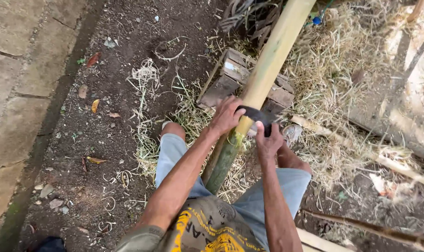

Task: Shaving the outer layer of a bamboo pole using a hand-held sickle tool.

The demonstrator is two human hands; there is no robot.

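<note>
Bamboo, pale where it is peeled and green at its lower end, makes up the long pole (268,65) that slants from twelve o'clock down to the centre, between the person's knees. Dark soil (114,93) fills the ground at nine o'clock, and dry straw (333,60) is heaped at two o'clock. A weathered wooden block (230,77) props the pole from beneath, just past the hands. At centre, a dark curved blade (255,115) lies across the pole. The left hand (227,115) is closed on the blade's nine o'clock end; the right hand (268,141) grips its three o'clock end.
</note>
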